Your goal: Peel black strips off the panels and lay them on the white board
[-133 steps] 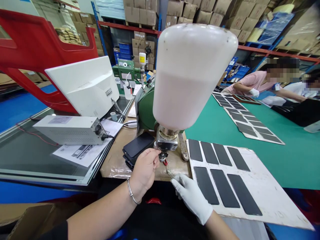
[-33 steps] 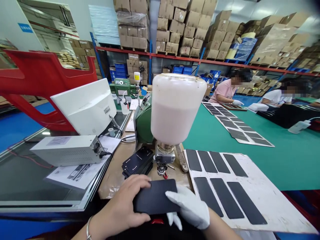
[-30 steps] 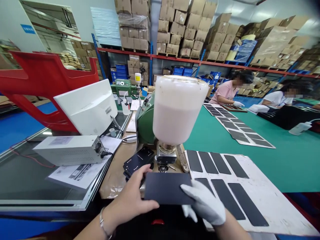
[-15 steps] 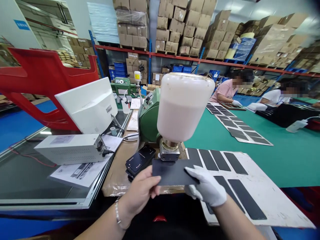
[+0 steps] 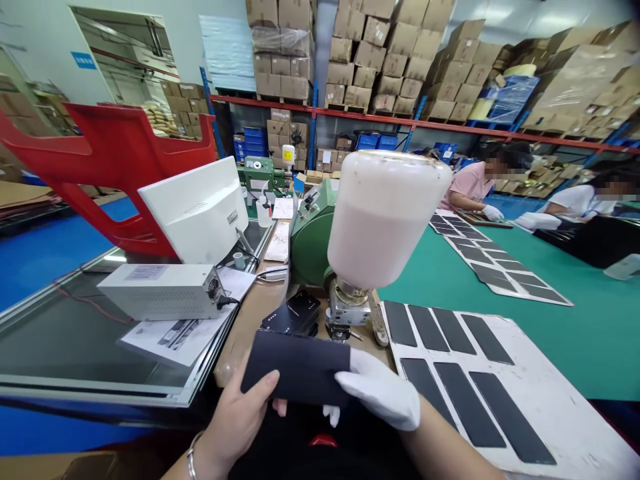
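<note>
A thin black rectangular panel (image 5: 300, 367) is held between both hands, close to my body. My bare left hand (image 5: 243, 403) grips its left end, thumb on the upper face. My right hand (image 5: 383, 390), in a white glove, pinches the right end with fingers underneath. Just beyond the panel stands a green machine (image 5: 314, 233) with a metal roller head (image 5: 347, 308) and a large white plastic bottle (image 5: 385, 213) part full of pale liquid. A stack of black panels with small holes (image 5: 295, 312) lies left of the roller head.
On the right, a white board (image 5: 540, 373) carries several black panels in rows. More boards with panels (image 5: 493, 257) lie on the green table (image 5: 585, 333), where two people work. At left are a white monitor (image 5: 200, 213), a grey metal box (image 5: 160, 293) and a red chair (image 5: 120, 160).
Both hands have drawn the black panel from beneath the roller head toward my body and leftward. The roller head is now uncovered, and the view has turned slightly left.
</note>
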{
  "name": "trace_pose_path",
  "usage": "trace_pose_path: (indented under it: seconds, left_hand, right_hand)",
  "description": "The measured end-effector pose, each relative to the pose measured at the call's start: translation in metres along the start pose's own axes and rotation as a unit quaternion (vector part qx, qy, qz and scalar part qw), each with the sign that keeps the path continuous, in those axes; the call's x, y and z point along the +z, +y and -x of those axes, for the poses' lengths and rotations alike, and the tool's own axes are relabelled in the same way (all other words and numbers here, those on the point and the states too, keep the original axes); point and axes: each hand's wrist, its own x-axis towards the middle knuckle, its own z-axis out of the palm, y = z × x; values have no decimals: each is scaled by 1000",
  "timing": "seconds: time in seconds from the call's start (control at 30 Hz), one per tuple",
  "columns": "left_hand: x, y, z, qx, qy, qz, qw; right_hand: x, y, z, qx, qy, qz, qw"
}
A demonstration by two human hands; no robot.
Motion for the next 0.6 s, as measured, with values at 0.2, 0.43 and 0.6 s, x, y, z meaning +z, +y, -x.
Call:
trace_pose_path:
  seconds: [0.2,0.43,0.6]
  left_hand:
    - [59,2,-37,-104,-156,-46,981]
    - [118,-9,-63,-179,-200,36,963]
    - [99,9,-54,-173,-136,61,974]
  right_hand:
    - [-48,26,55,-32,110,-51,992]
    - [-45,15,69,31,280,110,953]
    - [-21,-12,46,39,258,153,953]
